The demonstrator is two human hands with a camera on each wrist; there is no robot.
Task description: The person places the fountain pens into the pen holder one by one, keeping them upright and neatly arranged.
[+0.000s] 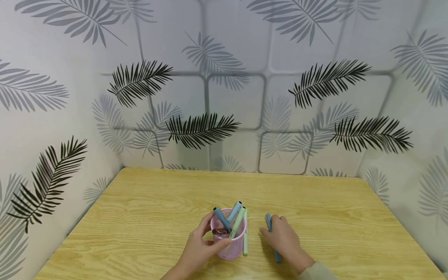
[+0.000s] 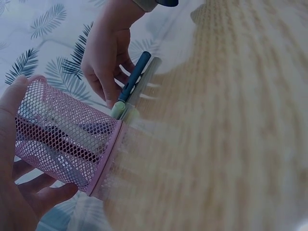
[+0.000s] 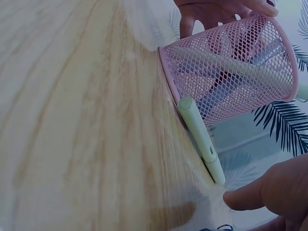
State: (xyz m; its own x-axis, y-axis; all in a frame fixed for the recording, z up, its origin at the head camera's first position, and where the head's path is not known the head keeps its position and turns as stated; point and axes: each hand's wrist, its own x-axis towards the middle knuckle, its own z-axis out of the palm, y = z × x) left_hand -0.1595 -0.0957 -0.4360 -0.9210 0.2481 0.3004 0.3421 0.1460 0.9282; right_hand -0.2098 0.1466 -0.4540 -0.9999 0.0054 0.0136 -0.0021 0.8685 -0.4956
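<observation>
My left hand (image 1: 201, 243) grips a pink mesh pen cup (image 1: 229, 251) from its left side, thumb in front and fingers behind. Inside stand a blue pen (image 1: 220, 216), a light blue pen (image 1: 235, 210), a light green pen (image 1: 238, 221) and a dark one (image 1: 218, 231). My right hand (image 1: 284, 237) is over a dark blue pen (image 2: 137, 72) that lies on the table, its thumb and fingers spread to either side. The right wrist view shows this thumb (image 3: 250, 195) straight, with a gap to the pen's clip at the bottom edge.
Another light green pen (image 3: 199, 127) lies on the table right beside the cup's base, between the two hands. The wood-grain table (image 1: 157, 202) reaches back to a wall (image 1: 238, 101) with a leaf pattern, and more wall stands at both sides.
</observation>
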